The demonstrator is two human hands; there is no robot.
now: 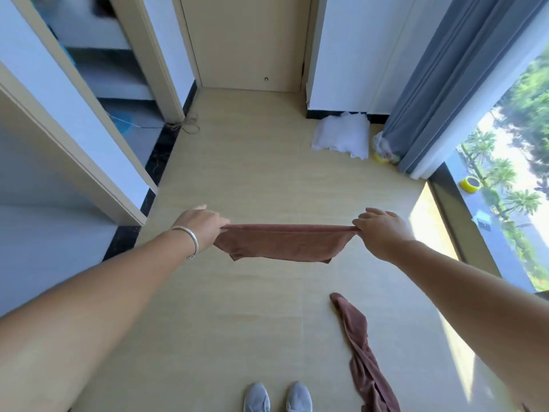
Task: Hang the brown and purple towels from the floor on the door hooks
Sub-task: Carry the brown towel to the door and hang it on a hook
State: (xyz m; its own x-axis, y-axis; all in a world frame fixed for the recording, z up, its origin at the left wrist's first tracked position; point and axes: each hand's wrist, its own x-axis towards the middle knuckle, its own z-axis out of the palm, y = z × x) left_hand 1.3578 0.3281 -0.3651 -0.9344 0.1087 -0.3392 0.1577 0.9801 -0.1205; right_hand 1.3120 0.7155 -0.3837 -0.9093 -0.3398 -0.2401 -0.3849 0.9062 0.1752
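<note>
View: looking down from the person's head at both outstretched arms and a pale tiled floor (pixel 252 173).
Left hand (pixel 199 226): fingers curled, pinching the left top corner of a brown towel (pixel 282 243); a silver bracelet (pixel 190 240) sits on the wrist.
Right hand (pixel 380 230): fingers curled, pinching the right top corner of the same towel.
Brown towel: stretched flat between the two hands, held in the air above the floor, its top edge taut and the lower edge hanging loose.
Second towel (pixel 364 358): reddish-brown in this light, lying crumpled in a long strip on the floor, to the right of the person's feet and below the right arm; no hand touches it.
Shoes (pixel 277 396): two grey shoes at the bottom edge, toes pointing forward.
Door (pixel 246 40): closed, beige, straight ahead at the far end of the floor; its upper part is out of view.
White cloth (pixel 341 136): heaped on the floor against the far wall, right of the door.
Curtain (pixel 445 84): grey, hanging at the right, beside a large window (pixel 511 173) showing green trees.
Yellow tape roll (pixel 470 183): on the window ledge.
Left side: white shelving and an open doorway.
</note>
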